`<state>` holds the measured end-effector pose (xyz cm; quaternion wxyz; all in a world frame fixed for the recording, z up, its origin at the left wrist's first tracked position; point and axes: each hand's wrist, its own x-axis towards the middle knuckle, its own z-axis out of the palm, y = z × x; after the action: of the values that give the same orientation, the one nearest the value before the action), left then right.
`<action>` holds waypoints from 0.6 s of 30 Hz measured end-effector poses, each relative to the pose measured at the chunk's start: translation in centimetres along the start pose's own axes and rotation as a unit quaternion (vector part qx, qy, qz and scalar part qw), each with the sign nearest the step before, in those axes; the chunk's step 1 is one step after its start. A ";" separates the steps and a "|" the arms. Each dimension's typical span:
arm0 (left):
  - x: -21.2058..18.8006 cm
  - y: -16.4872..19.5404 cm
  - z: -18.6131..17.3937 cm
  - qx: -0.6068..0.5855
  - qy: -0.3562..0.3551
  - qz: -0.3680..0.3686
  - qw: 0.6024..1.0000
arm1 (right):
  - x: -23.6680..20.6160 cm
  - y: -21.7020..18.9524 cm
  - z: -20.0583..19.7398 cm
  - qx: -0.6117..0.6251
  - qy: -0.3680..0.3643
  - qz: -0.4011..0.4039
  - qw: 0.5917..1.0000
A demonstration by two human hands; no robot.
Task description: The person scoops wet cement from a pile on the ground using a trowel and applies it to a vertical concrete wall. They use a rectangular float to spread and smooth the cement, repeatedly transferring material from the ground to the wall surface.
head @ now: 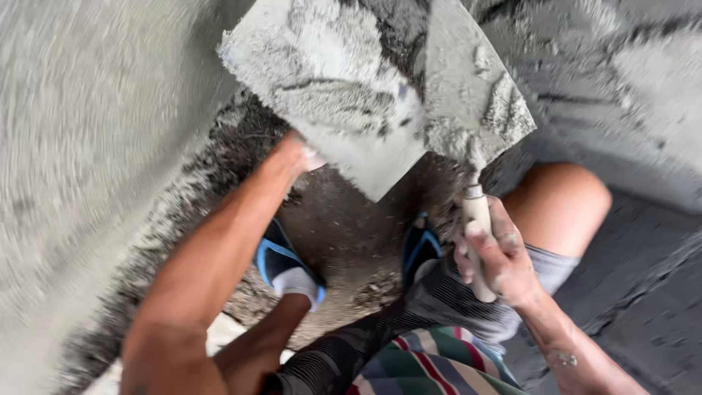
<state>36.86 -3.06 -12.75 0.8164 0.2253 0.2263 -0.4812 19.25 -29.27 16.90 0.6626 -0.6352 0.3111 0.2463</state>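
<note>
- Right hand point(497, 260) is clamped on the trowel point(475, 110) handle, low beside the knee
- Left hand point(303, 157) supports the mortar board point(322, 80) from below; its fingers are hidden, I cannot tell
- Better keep the board level while scraping the wet mortar

The board point(344, 110) is flat and coated in wet grey mortar, rough and streaky with a matt, gritty skin. The trowel blade point(475, 102) is metal under the same grey smear, dull rather than shiny. The trowel handle point(479, 241) looks like pale smooth wood, dusted with cement. The wall point(88, 132) shows grainy matt plaster. The sandals point(281, 263) have dark rubbery soles with glossy blue straps. The shorts point(439, 362) are soft striped cloth.
</note>
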 end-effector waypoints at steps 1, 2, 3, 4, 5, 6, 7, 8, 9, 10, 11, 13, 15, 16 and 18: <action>1.2 0.4 0.7 0.004 -0.003 -0.007 1.000 | -0.4 0.5 0.6 0.069 0.009 0.014 0.997; 2.6 0.3 1.8 0.025 -0.016 0.016 0.999 | -0.8 0.9 1.3 0.137 0.017 0.024 0.990; 4.0 0.3 2.7 0.043 -0.030 0.040 0.998 | -1.0 1.4 2.0 0.166 0.030 0.022 0.985; 4.8 0.3 3.2 0.058 -0.045 0.068 0.995 | -1.3 1.8 2.5 0.193 0.042 0.020 0.980; 5.2 0.3 3.3 0.056 -0.032 0.057 0.996 | -1.2 2.2 3.1 0.220 0.052 0.017 0.974; 5.8 0.3 3.5 0.054 -0.023 0.048 0.997 | -1.0 2.5 3.6 0.242 0.044 0.019 0.969; 6.6 0.1 3.6 0.053 -0.015 0.038 0.998 | -0.5 2.7 3.7 0.264 0.038 0.019 0.963; 6.6 -0.3 3.4 0.098 -0.014 0.033 0.995 | -0.4 2.9 4.3 0.287 0.033 0.020 0.957; 6.8 -0.6 3.2 0.140 -0.018 0.028 0.990 | 0.0 3.2 4.7 0.292 0.039 0.043 0.955; 7.0 -1.3 3.0 0.181 -0.023 0.023 0.983 | 0.5 3.5 5.4 0.297 0.044 0.066 0.952; 7.2 -2.0 2.9 0.189 -0.019 0.041 0.981 | 0.9 3.9 6.0 0.302 0.044 0.089 0.948; 7.1 -3.6 2.3 0.202 -0.003 0.079 0.976 | 0.8 4.7 7.5 0.328 0.064 0.108 0.936; 7.0 -4.3 1.3 0.179 -0.101 0.055 0.977 | -0.6 5.5 8.6 0.278 0.099 0.093 0.951; 6.7 -4.4 0.9 0.182 -0.120 0.038 0.975 | -1.5 6.0 9.4 0.215 0.123 0.068 0.967; 5.9 -4.3 0.2 0.207 -0.090 -0.029 0.974 | -3.6 6.7 11.2 0.095 0.183 0.047 0.977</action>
<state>35.59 -9.06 -16.69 0.7549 0.3385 0.0532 -0.5592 13.06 -17.41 14.95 0.6396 -0.5884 0.4784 0.1258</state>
